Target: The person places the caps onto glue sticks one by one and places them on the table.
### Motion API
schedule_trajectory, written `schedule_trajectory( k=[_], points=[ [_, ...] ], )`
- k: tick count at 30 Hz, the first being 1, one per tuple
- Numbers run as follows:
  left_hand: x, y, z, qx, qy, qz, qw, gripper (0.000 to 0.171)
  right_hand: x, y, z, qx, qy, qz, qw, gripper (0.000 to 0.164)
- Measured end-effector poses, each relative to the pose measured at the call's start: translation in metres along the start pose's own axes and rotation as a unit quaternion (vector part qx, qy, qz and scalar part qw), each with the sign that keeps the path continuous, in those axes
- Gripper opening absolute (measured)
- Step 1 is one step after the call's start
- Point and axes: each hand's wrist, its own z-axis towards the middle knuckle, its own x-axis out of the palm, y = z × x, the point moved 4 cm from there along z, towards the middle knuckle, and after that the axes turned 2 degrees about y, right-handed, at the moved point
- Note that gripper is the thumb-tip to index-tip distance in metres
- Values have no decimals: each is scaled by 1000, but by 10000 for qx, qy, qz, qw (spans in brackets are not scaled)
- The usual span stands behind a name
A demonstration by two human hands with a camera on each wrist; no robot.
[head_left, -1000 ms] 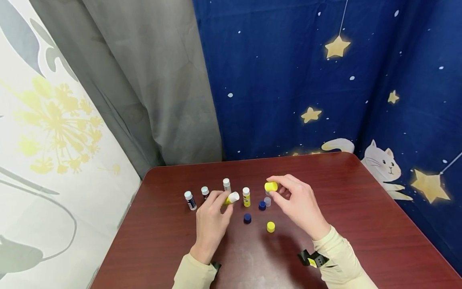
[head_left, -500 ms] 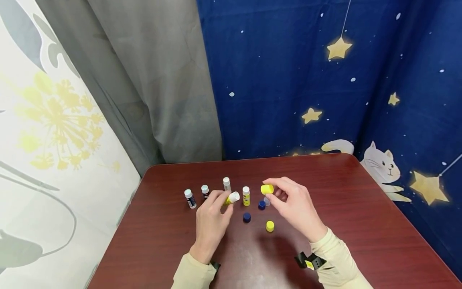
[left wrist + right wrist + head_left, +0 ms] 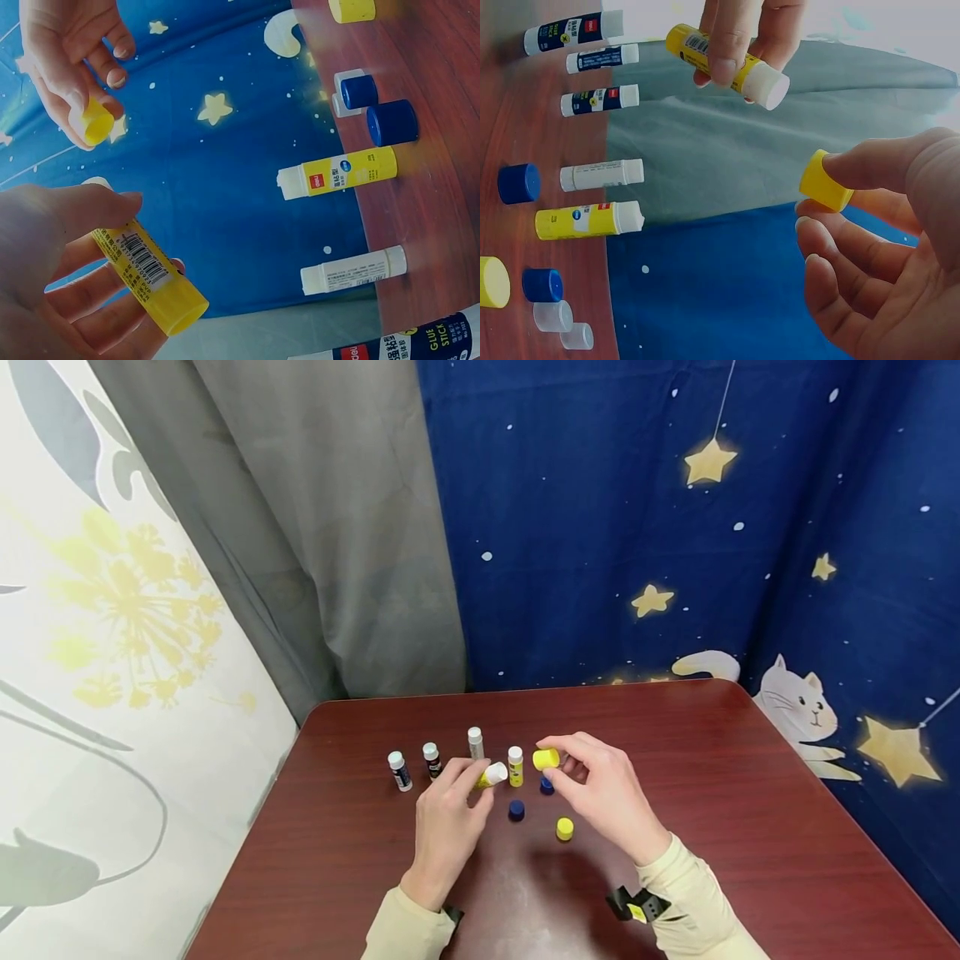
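My left hand point(image 3: 450, 818) grips an uncapped yellow glue stick point(image 3: 169, 296) by its body, its white end tilted up to the right in the head view. Between thumb and fingertips, my right hand point(image 3: 611, 797) pinches a yellow cap point(image 3: 823, 184). A short gap separates the cap from the white end of the held stick, both raised over the table. Behind them stand another uncapped yellow glue stick point(image 3: 515, 768) and a white one point(image 3: 476, 743).
Navy glue sticks point(image 3: 401, 772) stand at the left. Two blue caps point(image 3: 516, 811) and a yellow cap point(image 3: 565, 829) sit on the red-brown table point(image 3: 330, 860). Translucent caps point(image 3: 553, 316) show near one blue cap in the right wrist view. Curtains point(image 3: 570, 527) hang behind.
My right hand has moved left and slightly down with the yellow cap, nearer the held glue stick. My left hand keeps its grip with little movement.
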Motion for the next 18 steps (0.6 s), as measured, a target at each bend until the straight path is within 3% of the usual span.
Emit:
schedule_trajectory(
  k=[10, 18],
  points=[
    [5, -4, -1, 81, 108, -33, 9999, 35, 6, 3, -2, 73, 137, 57, 9999, 38],
    [6, -6, 0, 115, 179, -19, 9998, 34, 11, 5, -1, -104, 173, 35, 9998, 37]
  ],
)
